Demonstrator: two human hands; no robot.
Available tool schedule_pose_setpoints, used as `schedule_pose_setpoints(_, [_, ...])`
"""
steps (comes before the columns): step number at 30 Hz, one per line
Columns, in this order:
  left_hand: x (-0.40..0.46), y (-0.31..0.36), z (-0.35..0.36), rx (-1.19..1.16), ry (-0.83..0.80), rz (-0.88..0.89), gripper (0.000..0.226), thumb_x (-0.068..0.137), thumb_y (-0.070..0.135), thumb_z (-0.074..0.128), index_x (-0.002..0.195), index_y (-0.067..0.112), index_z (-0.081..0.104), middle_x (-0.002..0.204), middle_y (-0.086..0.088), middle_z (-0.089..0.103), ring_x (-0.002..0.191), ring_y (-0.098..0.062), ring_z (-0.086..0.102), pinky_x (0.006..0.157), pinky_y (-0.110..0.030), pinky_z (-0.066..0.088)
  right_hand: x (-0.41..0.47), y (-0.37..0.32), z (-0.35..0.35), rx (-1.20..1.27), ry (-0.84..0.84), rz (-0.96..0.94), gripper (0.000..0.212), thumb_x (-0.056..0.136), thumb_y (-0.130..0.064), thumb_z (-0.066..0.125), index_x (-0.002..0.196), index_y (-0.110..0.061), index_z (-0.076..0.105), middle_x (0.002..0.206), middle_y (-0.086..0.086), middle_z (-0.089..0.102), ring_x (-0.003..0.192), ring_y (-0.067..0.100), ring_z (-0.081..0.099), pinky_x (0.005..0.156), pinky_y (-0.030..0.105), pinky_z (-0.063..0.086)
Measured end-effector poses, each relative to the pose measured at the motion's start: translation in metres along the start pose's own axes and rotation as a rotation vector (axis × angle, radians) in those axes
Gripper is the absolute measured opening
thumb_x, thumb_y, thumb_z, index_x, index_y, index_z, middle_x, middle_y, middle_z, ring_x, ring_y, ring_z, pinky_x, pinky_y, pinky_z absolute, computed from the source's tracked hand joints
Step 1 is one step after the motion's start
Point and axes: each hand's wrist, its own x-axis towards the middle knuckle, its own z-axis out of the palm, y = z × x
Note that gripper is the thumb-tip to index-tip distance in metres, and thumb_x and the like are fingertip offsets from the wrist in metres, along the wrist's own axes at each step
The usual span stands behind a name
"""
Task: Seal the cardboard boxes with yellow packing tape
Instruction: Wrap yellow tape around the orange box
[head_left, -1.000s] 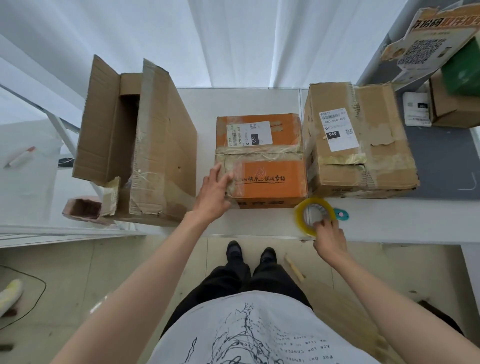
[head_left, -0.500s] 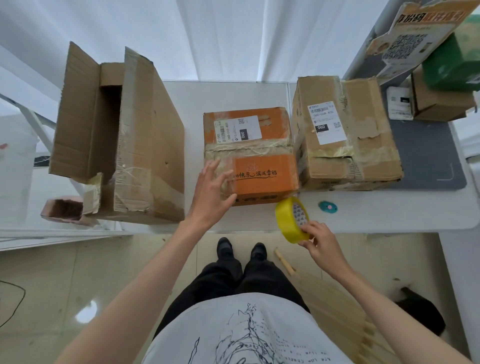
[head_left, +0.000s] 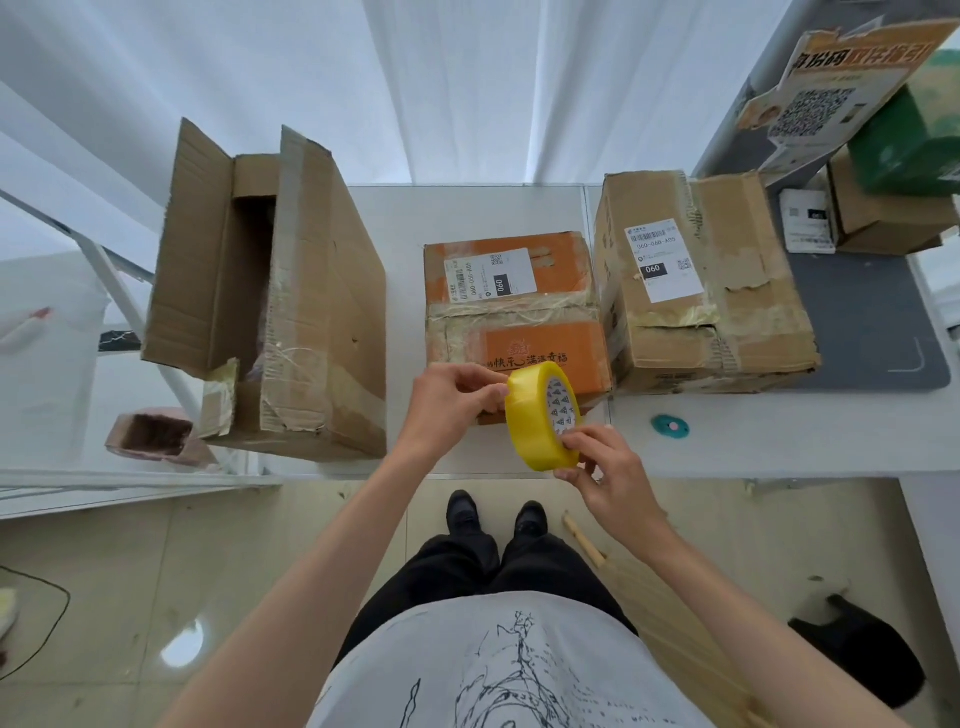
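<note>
A roll of yellow packing tape (head_left: 535, 422) is held up on edge over the table's front edge, in front of the orange box (head_left: 511, 312). My right hand (head_left: 602, 467) grips the roll's lower right rim. My left hand (head_left: 449, 402) pinches at the roll's left side with thumb and fingertips. The orange box is closed, with old tape across its top. A closed brown box (head_left: 696, 280) stands to its right. At the left a tall brown box (head_left: 270, 291) stands with its top flaps open.
The white table (head_left: 753, 447) carries a small teal disc (head_left: 670, 427) near its front edge and a grey mat (head_left: 862, 322) at the right. More boxes and a printed sign (head_left: 831, 88) are stacked at the far right. A pink open box (head_left: 156, 434) lies lower left.
My right hand lifted the tape roll off the table toward the middle. My left hand left the orange box's corner and came onto the roll.
</note>
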Motion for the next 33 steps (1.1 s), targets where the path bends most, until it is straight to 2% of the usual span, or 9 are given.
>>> schedule_pose_setpoints(6, [-0.001, 0.011, -0.02, 0.037, -0.037, -0.163, 0.012, 0.079, 0.01, 0.086, 0.09, 0.008, 0.081, 0.085, -0.007, 0.077, 0.081, -0.017, 0.073, 0.071, -0.023, 0.059, 0.002, -0.005, 0.002, -0.109, -0.005, -0.063, 0.034, 0.084, -0.005, 0.079, 0.117, -0.008, 0.07, 0.115, -0.009, 0.058, 0.11, 0.011, 0.047, 0.089, 0.029, 0.051])
schedule_pose_setpoints(12, [-0.005, 0.009, -0.026, 0.143, -0.051, -0.231, 0.011, 0.083, 0.007, 0.082, 0.091, 0.001, 0.079, 0.08, -0.007, 0.075, 0.057, -0.001, 0.066, 0.054, -0.011, 0.048, 0.002, -0.011, 0.002, -0.303, 0.018, -0.196, 0.035, 0.08, -0.011, 0.083, 0.113, -0.014, 0.071, 0.115, -0.005, 0.07, 0.121, 0.016, 0.048, 0.097, 0.038, 0.045])
schedule_pose_setpoints(14, [-0.008, 0.01, -0.026, 0.194, -0.027, -0.204, 0.006, 0.086, 0.01, 0.08, 0.087, 0.006, 0.077, 0.081, -0.006, 0.074, 0.064, -0.004, 0.067, 0.058, -0.015, 0.051, 0.004, -0.012, 0.003, -0.314, 0.014, -0.217, 0.035, 0.08, -0.011, 0.082, 0.113, -0.014, 0.07, 0.119, -0.002, 0.07, 0.129, 0.018, 0.05, 0.105, 0.039, 0.039])
schedule_pose_setpoints(17, [-0.011, 0.015, -0.024, 0.317, 0.063, -0.105, 0.014, 0.089, 0.015, 0.077, 0.077, 0.02, 0.071, 0.08, 0.0, 0.071, 0.077, -0.011, 0.066, 0.071, -0.023, 0.053, 0.007, -0.019, 0.007, -0.282, 0.009, -0.211, 0.034, 0.082, -0.012, 0.082, 0.114, -0.01, 0.069, 0.122, 0.004, 0.07, 0.124, 0.012, 0.049, 0.109, 0.034, 0.033])
schedule_pose_setpoints(21, [-0.008, 0.029, -0.034, 0.282, 0.167, 0.025, 0.011, 0.093, 0.011, 0.071, 0.084, 0.017, 0.069, 0.077, 0.007, 0.065, 0.07, -0.002, 0.057, 0.061, -0.009, 0.042, 0.018, -0.033, 0.01, -0.124, -0.066, -0.077, 0.026, 0.093, -0.015, 0.07, 0.118, -0.009, 0.065, 0.116, 0.0, 0.068, 0.113, 0.005, 0.048, 0.104, 0.034, 0.036])
schedule_pose_setpoints(25, [0.002, 0.04, -0.05, 0.237, 0.203, 0.126, 0.007, 0.093, 0.01, 0.071, 0.087, 0.013, 0.071, 0.074, 0.006, 0.065, 0.059, 0.006, 0.053, 0.059, -0.006, 0.041, 0.034, -0.05, 0.004, 0.171, -0.168, 0.075, 0.015, 0.1, -0.02, 0.062, 0.111, -0.01, 0.063, 0.103, 0.004, 0.068, 0.096, 0.022, 0.062, 0.083, 0.039, 0.05])
schedule_pose_setpoints(29, [0.024, 0.049, -0.058, 0.237, 0.221, 0.141, 0.007, 0.092, 0.014, 0.074, 0.087, 0.016, 0.069, 0.077, 0.008, 0.065, 0.066, 0.004, 0.056, 0.06, -0.005, 0.04, 0.044, -0.066, 0.007, 0.529, -0.359, 0.217, 0.031, 0.103, -0.036, 0.049, 0.114, -0.008, 0.058, 0.104, 0.014, 0.065, 0.092, 0.017, 0.06, 0.083, 0.03, 0.048])
schedule_pose_setpoints(31, [0.039, 0.052, -0.066, 0.251, 0.126, 0.094, 0.008, 0.09, 0.016, 0.077, 0.091, 0.012, 0.07, 0.081, 0.006, 0.066, 0.072, -0.004, 0.058, 0.062, -0.006, 0.042, 0.046, -0.07, 0.015, 0.632, -0.399, 0.296, 0.042, 0.102, -0.044, 0.044, 0.118, -0.007, 0.055, 0.098, 0.001, 0.066, 0.089, 0.006, 0.061, 0.079, 0.02, 0.048])
schedule_pose_setpoints(33, [0.053, 0.051, -0.072, 0.272, 0.011, 0.052, 0.017, 0.087, 0.013, 0.079, 0.098, 0.002, 0.072, 0.081, 0.001, 0.066, 0.072, -0.007, 0.058, 0.064, -0.009, 0.045, 0.049, -0.071, 0.027, 0.74, -0.4, 0.352, 0.041, 0.105, -0.04, 0.044, 0.122, -0.004, 0.052, 0.091, -0.015, 0.072, 0.086, 0.0, 0.068, 0.074, 0.014, 0.051])
